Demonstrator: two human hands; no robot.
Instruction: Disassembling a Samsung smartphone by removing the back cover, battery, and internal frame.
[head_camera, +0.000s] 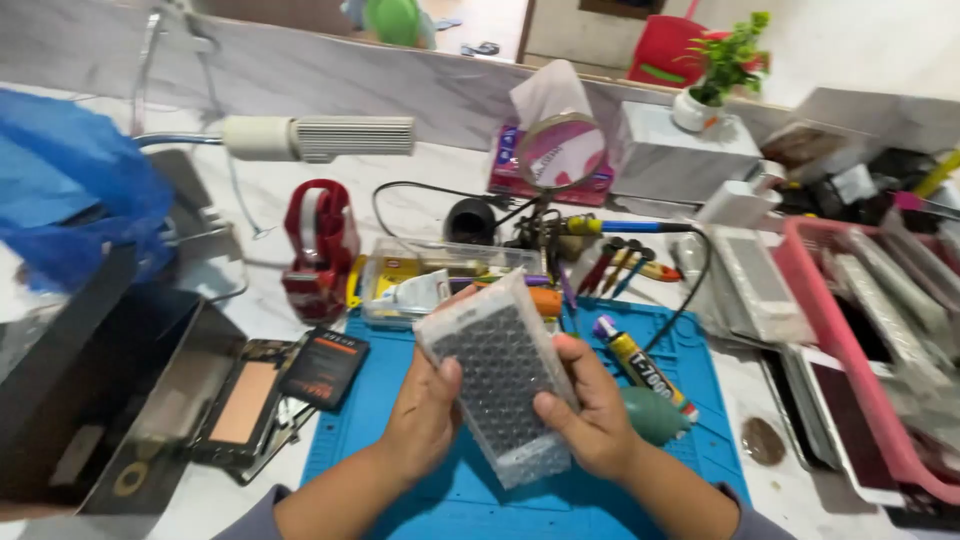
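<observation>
Both hands hold a flat rectangular part wrapped in bubble wrap (497, 372) above a blue work mat (690, 440). My left hand (425, 415) grips its left edge with the thumb on the front. My right hand (590, 410) grips the lower right edge, thumb on the front too. The wrapped part is dark inside and tilted slightly left. Beside the right hand lie a yellow glue tube (645, 368) and a teal rubber blower (655, 415).
A disassembled phone (245, 405) and a black battery (323, 369) lie left of the mat. A red tape dispenser (320, 250), a clear parts box (440, 275), a magnifier (558, 152) and screwdrivers (625, 268) stand behind. A pink basket (850, 340) sits right.
</observation>
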